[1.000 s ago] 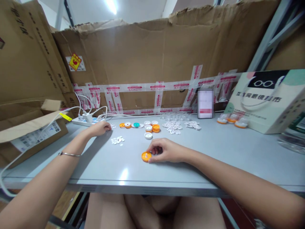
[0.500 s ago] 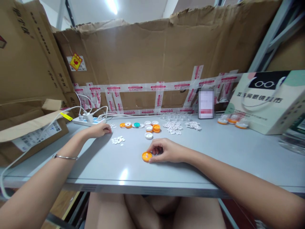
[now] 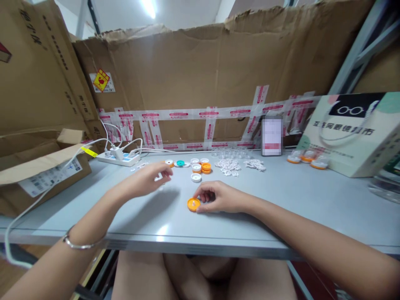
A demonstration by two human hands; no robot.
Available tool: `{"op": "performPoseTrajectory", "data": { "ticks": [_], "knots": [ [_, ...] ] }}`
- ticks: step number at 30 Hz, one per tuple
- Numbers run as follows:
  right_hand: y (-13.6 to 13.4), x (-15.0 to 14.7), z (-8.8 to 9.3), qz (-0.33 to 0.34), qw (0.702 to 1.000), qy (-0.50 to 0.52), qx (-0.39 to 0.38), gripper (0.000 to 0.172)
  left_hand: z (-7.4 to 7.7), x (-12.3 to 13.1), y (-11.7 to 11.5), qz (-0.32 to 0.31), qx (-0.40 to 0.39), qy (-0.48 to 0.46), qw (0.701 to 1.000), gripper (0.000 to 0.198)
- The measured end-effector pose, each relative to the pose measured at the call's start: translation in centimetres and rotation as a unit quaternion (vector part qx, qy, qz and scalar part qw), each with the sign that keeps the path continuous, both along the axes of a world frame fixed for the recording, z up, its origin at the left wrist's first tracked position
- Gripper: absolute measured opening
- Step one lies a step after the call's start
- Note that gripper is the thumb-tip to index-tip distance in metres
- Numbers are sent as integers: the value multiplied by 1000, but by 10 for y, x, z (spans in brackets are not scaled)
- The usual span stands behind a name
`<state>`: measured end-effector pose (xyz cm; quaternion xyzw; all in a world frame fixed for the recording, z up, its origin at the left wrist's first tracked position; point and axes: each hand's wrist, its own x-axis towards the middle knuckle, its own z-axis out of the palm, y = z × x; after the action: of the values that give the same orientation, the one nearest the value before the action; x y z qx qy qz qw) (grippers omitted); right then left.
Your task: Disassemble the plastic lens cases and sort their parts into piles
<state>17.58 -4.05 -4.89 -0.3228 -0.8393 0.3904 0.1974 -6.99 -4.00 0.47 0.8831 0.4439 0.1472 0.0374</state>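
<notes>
My right hand (image 3: 220, 197) rests on the table with thumb and fingers closed round the edge of an orange round cap (image 3: 189, 205). The cap lies flat, and a small pale piece (image 3: 193, 203) stands in its middle. My left hand (image 3: 153, 179) is raised over the table to the left of the cap, its fingers curled and the thumb drawn close to the index finger. Anything between those fingertips is too small to make out. Behind the hands are a white cap (image 3: 196, 178), stacked orange caps (image 3: 206, 167) and a green cap (image 3: 180, 163).
White flat pieces (image 3: 227, 165) lie in a heap toward the back, near clear cups (image 3: 229, 153). A power strip (image 3: 125, 159) with cables and an open carton (image 3: 46, 166) are on the left. A phone (image 3: 272, 135), capped items (image 3: 319, 162) and a paper bag (image 3: 346, 137) stand right.
My left hand has moved right and toward me, away from the small pieces near the power strip. My right hand still holds the orange cap in place.
</notes>
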Motion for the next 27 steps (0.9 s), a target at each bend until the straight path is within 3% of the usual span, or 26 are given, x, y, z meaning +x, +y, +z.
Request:
{"op": "performPoseTrajectory", "data": {
  "ticks": [3,6,13,18,21,23,27],
  "knots": [
    [0,0,1,9,1000,12,-10,33,-2,28,-27,-85,-38,-5,996,12],
    [0,1,0,16,999,38,-13,30,-8,42,-42,-126,-31,10,991,10],
    [-1,0,-1,-6,997,74,-3,25,-31,46,-41,-147,116,54,981,20],
    [0,0,3,-10,997,80,-11,34,-23,42,-42,-151,99,14,984,16],
    [2,2,5,-37,995,88,6,45,-9,34,-35,-135,60,-60,987,13],
    [3,3,5,-60,994,89,18,44,-3,27,-22,-97,56,-77,991,11],
    [6,4,2,-98,991,81,31,35,-1,22,21,15,62,0,998,10]
  ]
}}
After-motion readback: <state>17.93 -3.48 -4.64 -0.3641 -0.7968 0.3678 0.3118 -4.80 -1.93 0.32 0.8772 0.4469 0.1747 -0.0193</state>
